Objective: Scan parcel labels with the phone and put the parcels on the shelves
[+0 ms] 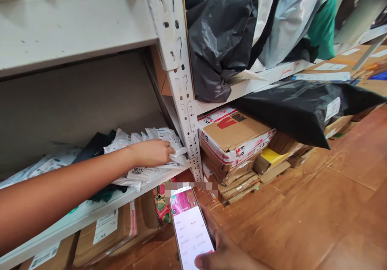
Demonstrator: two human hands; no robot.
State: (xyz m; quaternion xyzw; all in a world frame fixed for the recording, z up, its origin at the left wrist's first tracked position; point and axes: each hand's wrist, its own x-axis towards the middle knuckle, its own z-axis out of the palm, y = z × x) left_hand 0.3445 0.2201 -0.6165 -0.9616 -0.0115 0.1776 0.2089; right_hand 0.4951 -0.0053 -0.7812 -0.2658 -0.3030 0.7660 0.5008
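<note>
My left hand (152,153) reaches across to the right end of a low shelf, its fingers curled closed on the edge of a white plastic parcel bag (165,135) with a printed label. More white parcel bags (140,173) lie under and beside that hand, one marked 5013. In my right hand (222,245) is a smartphone (189,229), held upright with the thumb over the lower part of its lit screen. A pink picture shows at the top of the screen; the smaller text is unreadable.
A perforated white shelf post (181,84) stands just right of the parcels. Taped cardboard boxes (236,137) are stacked beyond it, with a large black parcel bag (302,104) on top. Labelled cartons (105,229) sit beneath the shelf (90,213). A camouflage-patterned item (161,199) lies behind the phone.
</note>
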